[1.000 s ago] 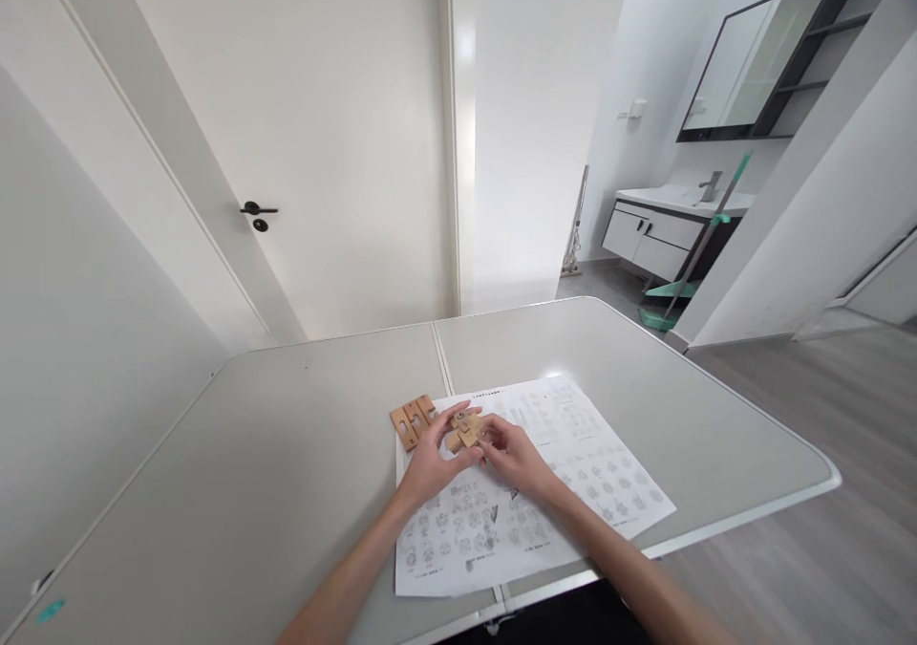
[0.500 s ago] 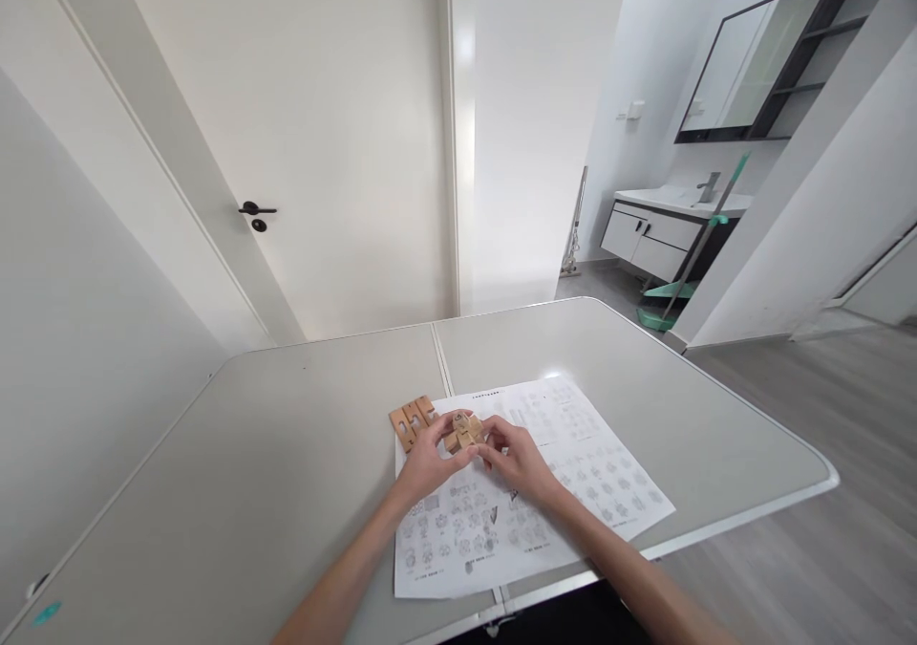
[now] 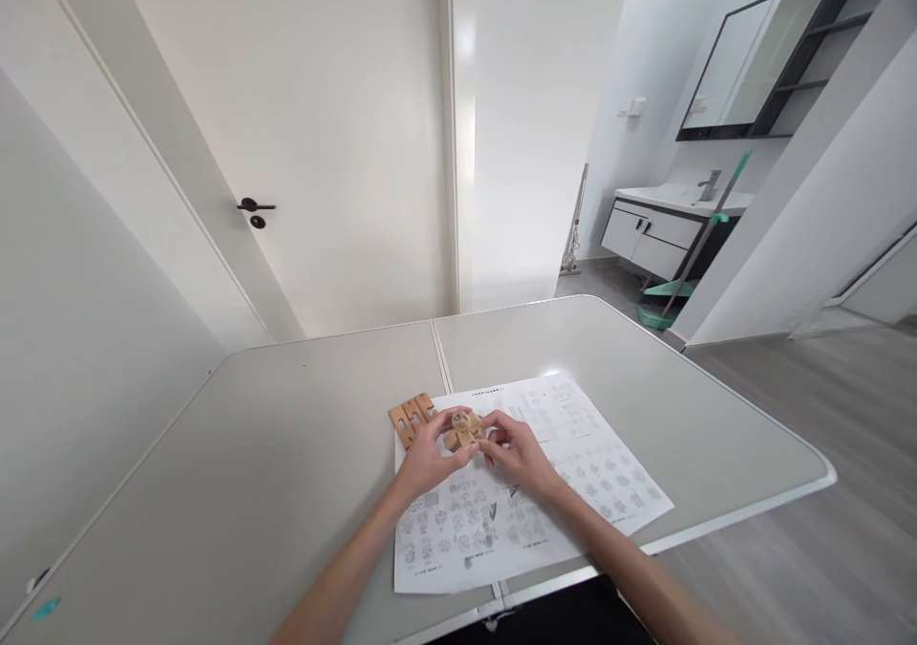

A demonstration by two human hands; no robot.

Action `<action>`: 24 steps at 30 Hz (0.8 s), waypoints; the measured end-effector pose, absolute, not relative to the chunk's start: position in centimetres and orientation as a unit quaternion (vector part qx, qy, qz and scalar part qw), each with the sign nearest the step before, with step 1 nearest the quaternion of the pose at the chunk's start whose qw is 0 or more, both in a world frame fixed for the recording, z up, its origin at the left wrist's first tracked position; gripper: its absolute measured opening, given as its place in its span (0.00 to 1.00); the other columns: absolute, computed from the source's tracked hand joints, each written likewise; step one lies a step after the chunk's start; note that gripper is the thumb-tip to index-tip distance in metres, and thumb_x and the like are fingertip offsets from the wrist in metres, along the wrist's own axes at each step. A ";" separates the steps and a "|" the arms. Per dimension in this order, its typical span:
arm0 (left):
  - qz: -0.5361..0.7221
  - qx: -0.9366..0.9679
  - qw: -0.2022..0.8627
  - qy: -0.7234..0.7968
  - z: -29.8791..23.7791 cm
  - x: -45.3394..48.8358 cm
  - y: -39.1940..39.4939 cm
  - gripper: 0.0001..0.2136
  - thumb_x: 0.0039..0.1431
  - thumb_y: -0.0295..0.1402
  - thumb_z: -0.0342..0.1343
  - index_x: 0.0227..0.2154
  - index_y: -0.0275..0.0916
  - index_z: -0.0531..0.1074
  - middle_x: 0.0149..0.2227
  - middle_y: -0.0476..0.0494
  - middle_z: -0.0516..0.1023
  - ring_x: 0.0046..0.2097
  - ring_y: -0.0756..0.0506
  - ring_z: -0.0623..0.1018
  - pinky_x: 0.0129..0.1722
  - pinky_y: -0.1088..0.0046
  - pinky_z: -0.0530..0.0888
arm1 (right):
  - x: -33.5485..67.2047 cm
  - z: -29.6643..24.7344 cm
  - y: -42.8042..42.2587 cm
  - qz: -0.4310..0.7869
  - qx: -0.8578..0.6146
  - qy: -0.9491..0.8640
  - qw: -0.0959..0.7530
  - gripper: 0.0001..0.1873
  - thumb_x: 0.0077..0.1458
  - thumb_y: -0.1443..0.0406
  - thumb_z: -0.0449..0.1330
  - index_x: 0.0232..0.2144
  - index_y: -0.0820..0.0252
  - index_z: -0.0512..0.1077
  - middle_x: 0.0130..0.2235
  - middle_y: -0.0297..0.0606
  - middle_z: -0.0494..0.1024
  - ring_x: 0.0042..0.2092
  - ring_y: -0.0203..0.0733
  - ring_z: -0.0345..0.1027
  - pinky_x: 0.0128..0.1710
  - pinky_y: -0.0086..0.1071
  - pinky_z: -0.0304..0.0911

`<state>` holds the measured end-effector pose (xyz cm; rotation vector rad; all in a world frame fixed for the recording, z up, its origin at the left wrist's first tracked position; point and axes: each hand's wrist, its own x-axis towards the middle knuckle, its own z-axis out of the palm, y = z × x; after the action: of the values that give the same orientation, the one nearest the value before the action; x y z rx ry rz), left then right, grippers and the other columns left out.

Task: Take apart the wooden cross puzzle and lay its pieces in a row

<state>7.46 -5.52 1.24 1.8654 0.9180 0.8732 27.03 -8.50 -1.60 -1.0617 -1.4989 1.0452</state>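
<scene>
A small cluster of joined wooden puzzle pieces (image 3: 464,429) is pinched between both my hands, just above a printed instruction sheet (image 3: 573,463). My left hand (image 3: 427,456) grips it from the left with thumb and fingers closed on it. From the right, my right hand (image 3: 517,451) pinches the same cluster with its fingertips. Several loose wooden notched bars (image 3: 411,414) lie side by side on the grey table (image 3: 250,473), just left of the sheet's far corner and a little beyond my left hand.
The grey folding table has a seam down its middle and a rounded far right corner. A white door with a black handle (image 3: 254,209) stands behind. To the right are a washbasin cabinet (image 3: 659,229), a mirror and a green mop (image 3: 680,263).
Both hands have shifted their grip slightly on the wooden cluster, turning it a little. The loose bars and the sheet lie as before.
</scene>
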 end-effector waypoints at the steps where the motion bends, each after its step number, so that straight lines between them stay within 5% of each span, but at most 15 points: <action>1: 0.344 0.750 0.431 0.365 1.2 7.3 -5.4 0.22 0.59 0.36 0.62 0.56 0.43 0.70 0.52 0.41 0.80 0.54 0.39 0.78 0.59 0.60 0.72 | 27.1 -1.7 -8.4 0.440 -0.436 -0.613 0.490 0.09 0.59 0.58 0.65 0.36 0.55 0.70 0.18 0.27 0.72 0.22 0.38 0.66 0.28 0.30 0.58; 5: 0.312 0.754 0.452 0.360 0.9 6.6 -4.8 0.22 0.60 0.39 0.61 0.56 0.40 0.71 0.52 0.40 0.79 0.54 0.39 0.78 0.59 0.60 0.73 | 27.2 -2.0 -8.1 0.500 -0.405 -0.599 0.476 0.15 0.58 0.53 0.66 0.37 0.56 0.70 0.21 0.28 0.75 0.20 0.39 0.70 0.24 0.29 0.57; 11: 0.295 0.756 0.464 0.354 0.7 6.1 -4.5 0.17 0.59 0.38 0.61 0.50 0.39 0.74 0.47 0.42 0.81 0.50 0.41 0.79 0.55 0.62 0.75 | 27.2 -1.4 -8.3 0.549 -0.356 -0.594 0.468 0.20 0.59 0.49 0.65 0.37 0.56 0.65 0.41 0.36 0.82 0.22 0.37 0.75 0.20 0.28 0.52; 19: 0.299 0.768 0.446 0.349 1.0 6.2 -4.6 0.14 0.59 0.38 0.60 0.46 0.39 0.75 0.44 0.44 0.81 0.46 0.43 0.79 0.53 0.64 0.75 | 27.0 -1.2 -8.4 0.577 -0.345 -0.592 0.445 0.22 0.61 0.46 0.61 0.36 0.56 0.64 0.31 0.31 0.78 0.21 0.36 0.73 0.19 0.26 0.49; 24: 0.292 0.773 0.443 0.347 1.3 6.3 -4.7 0.14 0.59 0.37 0.59 0.47 0.39 0.74 0.43 0.44 0.81 0.45 0.43 0.80 0.52 0.64 0.76 | 27.0 -1.2 -8.3 0.555 -0.339 -0.604 0.460 0.21 0.64 0.47 0.60 0.39 0.58 0.68 0.31 0.33 0.78 0.25 0.37 0.74 0.23 0.27 0.56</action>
<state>6.33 -4.68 1.31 1.9181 0.8599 0.7247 27.05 -8.26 -1.22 -0.8347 -1.4864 1.3661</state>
